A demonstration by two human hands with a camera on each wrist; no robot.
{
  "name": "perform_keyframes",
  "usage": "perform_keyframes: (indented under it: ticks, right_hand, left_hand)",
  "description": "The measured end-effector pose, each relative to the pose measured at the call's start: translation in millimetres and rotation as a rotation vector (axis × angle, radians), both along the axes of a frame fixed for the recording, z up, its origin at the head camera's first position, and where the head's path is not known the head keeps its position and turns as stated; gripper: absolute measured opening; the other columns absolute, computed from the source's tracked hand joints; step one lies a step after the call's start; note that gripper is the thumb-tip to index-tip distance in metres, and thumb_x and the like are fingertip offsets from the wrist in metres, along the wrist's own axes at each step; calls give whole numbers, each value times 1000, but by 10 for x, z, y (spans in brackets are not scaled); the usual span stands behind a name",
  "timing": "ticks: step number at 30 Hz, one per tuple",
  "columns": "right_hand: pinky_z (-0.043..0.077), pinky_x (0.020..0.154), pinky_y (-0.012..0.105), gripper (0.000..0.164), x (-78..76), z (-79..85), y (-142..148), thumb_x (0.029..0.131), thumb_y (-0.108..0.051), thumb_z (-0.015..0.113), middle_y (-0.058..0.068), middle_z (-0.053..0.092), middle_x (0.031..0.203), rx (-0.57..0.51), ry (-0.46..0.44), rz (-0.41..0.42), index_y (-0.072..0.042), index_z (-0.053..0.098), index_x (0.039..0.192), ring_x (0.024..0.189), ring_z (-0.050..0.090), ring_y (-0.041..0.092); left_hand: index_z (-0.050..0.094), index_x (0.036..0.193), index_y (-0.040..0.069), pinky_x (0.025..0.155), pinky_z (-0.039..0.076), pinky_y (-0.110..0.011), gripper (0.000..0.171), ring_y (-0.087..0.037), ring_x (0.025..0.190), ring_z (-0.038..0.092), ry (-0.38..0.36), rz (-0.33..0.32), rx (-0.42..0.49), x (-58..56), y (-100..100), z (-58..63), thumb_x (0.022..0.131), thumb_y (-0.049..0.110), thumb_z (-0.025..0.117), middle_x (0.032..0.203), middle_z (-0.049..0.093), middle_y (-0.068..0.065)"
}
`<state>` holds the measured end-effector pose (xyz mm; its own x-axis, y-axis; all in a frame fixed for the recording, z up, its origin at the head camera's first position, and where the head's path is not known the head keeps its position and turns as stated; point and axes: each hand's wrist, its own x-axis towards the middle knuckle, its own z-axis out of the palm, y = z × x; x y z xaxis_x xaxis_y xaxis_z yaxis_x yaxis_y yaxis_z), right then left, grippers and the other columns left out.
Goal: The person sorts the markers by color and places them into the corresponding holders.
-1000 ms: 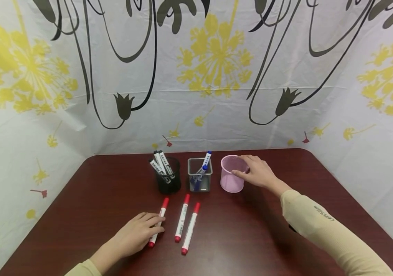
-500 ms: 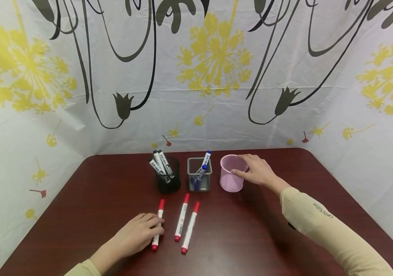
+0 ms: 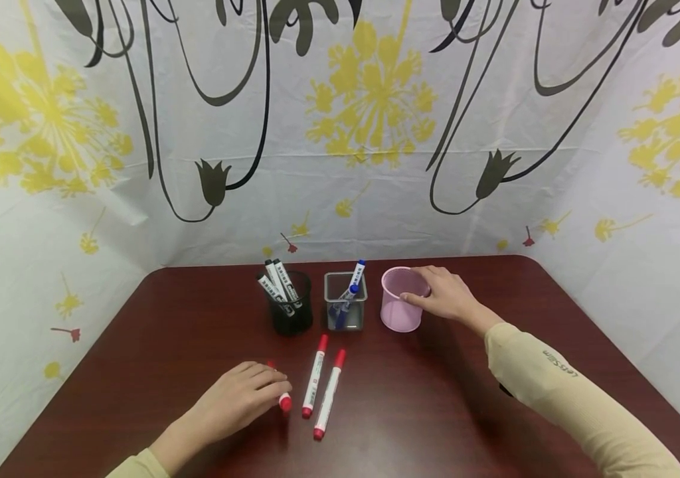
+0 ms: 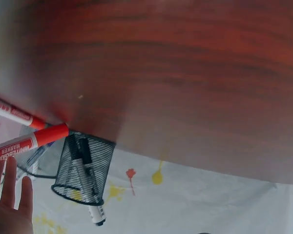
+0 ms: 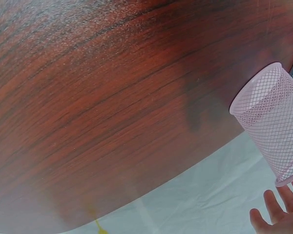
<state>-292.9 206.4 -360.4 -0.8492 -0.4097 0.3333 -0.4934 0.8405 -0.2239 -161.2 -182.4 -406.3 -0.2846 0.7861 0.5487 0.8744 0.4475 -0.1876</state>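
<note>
The left hand (image 3: 241, 397) pinches one red marker (image 3: 285, 402) near two loose markers (image 3: 314, 380); the right hand (image 3: 449, 297) grips one pink cup (image 3: 401, 316) by the table's (image 3: 435, 411) back edge. One black cup (image 3: 292, 325) holds seemingly three black markers (image 3: 281, 280); one square holder (image 3: 332, 302), two blue markers (image 3: 358, 273). Table stretches widely rightward.

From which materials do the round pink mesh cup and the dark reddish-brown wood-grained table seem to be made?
Pink cup: probably painted or coated metal, judging by its fine diamond lattice and solid rim; plastic is possible. Table: wood or wood-like laminate with a soft sheen; streaky grain and blurred reflections show, but these leave open which.
</note>
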Motion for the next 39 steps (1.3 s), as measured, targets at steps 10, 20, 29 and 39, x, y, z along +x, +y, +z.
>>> perform_keyframes:
  ticks: [10, 20, 29, 39]
  right_hand:
    - [38, 79, 50, 62, -14, 9, 12, 77, -52, 58, 11, 55, 109, 5, -5, -1, -6, 53, 119, 100, 47, 28]
    - [39, 77, 50, 62, -16, -18, 7, 77, -51, 59, 12, 56, 108, 5, 20, -3, -5, 53, 118, 100, 48, 29]
    - [38, 79, 51, 64, -13, -15, 2, 76, -51, 59, 12, 55, 110, 15, 13, -9, -5, 52, 119, 101, 48, 29]
    - [38, 78, 51, 63, -12, -15, 3, 77, -52, 58, 12, 55, 110, 11, 9, -5, -5, 52, 119, 101, 48, 29]
  left_hand:
    - [64, 100, 16, 75, 42, -23, 21, -5, 82, 53, -130, -78, 150, 75, 139, 253, 86, 29, 56, 92, 60, 10]
    - [62, 99, 12, 75, 41, -20, 19, -5, 80, 53, -215, -198, 218, 128, 358, 409, 86, 24, 57, 88, 59, 10]
    - [60, 97, 11, 74, 41, -17, 19, -5, 80, 52, -310, -252, 270, 154, 508, 514, 83, 25, 62, 89, 59, 8]
    - [59, 100, 9, 70, 42, -14, 23, -4, 79, 53, -481, -317, 293, 153, 655, 605, 82, 22, 64, 93, 63, 5]
